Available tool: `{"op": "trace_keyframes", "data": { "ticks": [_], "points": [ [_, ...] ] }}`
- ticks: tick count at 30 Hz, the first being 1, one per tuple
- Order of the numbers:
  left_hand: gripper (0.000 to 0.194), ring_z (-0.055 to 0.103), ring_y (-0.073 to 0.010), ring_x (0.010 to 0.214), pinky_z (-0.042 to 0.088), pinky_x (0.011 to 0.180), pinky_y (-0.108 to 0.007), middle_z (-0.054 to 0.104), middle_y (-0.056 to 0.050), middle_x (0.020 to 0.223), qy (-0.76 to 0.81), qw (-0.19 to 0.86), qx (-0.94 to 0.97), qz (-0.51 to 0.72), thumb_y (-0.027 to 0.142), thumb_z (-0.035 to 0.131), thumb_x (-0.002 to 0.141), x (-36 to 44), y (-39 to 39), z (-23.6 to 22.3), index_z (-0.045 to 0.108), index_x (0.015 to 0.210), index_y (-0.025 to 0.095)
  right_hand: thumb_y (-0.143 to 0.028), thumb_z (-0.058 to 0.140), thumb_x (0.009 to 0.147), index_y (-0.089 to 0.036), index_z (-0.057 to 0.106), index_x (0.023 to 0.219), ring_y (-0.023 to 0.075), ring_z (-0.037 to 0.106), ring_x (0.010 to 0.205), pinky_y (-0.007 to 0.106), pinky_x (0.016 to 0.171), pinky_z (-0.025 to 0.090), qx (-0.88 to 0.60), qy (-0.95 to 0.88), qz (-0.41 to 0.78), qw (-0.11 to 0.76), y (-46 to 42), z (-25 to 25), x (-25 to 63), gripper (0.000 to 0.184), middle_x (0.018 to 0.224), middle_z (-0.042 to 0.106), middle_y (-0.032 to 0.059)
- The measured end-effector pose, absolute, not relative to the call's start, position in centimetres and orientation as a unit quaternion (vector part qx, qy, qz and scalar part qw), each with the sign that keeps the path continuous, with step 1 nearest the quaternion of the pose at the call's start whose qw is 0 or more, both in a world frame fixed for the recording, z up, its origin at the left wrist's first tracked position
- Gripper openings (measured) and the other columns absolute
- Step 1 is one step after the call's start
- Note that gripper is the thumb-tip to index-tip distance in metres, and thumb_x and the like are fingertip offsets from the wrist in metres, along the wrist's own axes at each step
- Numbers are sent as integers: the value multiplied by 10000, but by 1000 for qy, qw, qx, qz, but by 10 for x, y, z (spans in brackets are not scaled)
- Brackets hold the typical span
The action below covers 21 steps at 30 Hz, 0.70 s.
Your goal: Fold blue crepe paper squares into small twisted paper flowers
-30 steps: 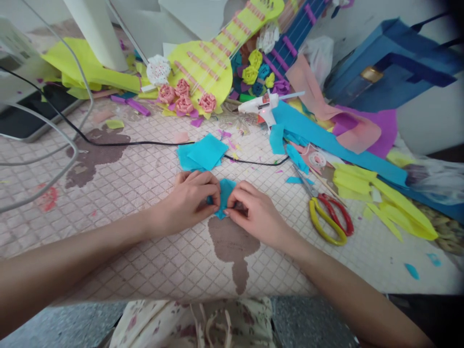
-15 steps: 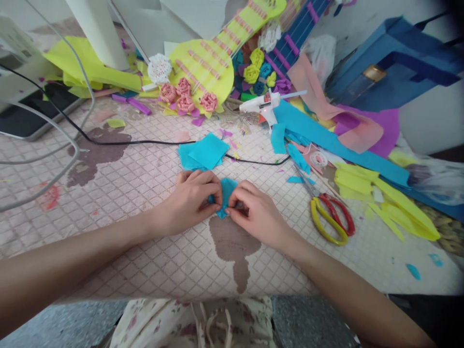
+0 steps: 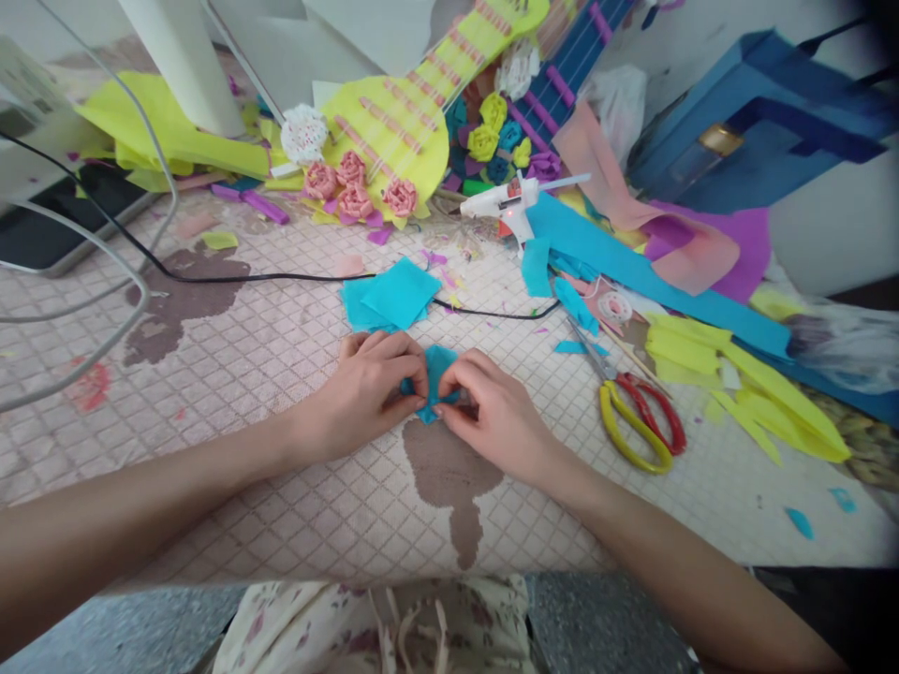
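Between my two hands is a small piece of blue crepe paper point(image 3: 439, 365), its lower edge folded and puckered. My left hand point(image 3: 375, 379) pinches its left side between thumb and fingers. On the opposite side my right hand point(image 3: 488, 407) grips the paper's lower right edge, thumb and forefinger together. Part of the paper is hidden behind the fingers. Just beyond my left hand lies a small stack of cut blue paper squares point(image 3: 404, 292), resting over a black cable.
A white glue gun point(image 3: 506, 208) with a lit red light rests at the back. Scissors point(image 3: 636, 417) with red and yellow handles lie right. A yellow paper guitar point(image 3: 393, 122) with pink paper roses stands behind. Blue paper strips point(image 3: 667, 267), yellow scraps point(image 3: 765, 384) and a blue bag point(image 3: 744, 131) fill the right.
Both hands keep their pinch on the blue paper, with hardly any movement. The whole view has shifted very slightly.
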<state>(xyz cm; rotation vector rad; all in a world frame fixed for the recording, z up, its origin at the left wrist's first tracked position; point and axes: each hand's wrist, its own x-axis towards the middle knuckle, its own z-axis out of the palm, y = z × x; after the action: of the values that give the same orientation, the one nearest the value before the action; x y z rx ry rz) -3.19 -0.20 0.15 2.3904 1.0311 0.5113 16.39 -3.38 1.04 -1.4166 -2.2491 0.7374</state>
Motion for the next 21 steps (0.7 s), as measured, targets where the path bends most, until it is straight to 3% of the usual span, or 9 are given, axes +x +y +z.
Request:
{"op": "trace_keyframes", "data": {
  "ticks": [7, 21],
  "points": [
    [47, 485, -215, 947, 298, 849, -389, 578, -35, 985, 386, 239, 872, 184, 199, 546, 841, -33, -3, 2, 578, 876, 199, -154, 591, 806, -202, 491, 824, 107, 519, 713, 249, 646, 416, -510, -796, 264, 194, -34, 10, 163, 113, 891, 506, 0],
    [73, 485, -215, 931, 317, 828, -394, 570, -43, 954, 388, 236, 871, 187, 193, 541, 837, -31, -3, 4, 572, 771, 182, -160, 563, 829, -195, 498, 803, 104, 500, 692, 248, 624, 404, -510, -800, 256, 185, -33, 10, 163, 78, 870, 486, 6]
  ]
}}
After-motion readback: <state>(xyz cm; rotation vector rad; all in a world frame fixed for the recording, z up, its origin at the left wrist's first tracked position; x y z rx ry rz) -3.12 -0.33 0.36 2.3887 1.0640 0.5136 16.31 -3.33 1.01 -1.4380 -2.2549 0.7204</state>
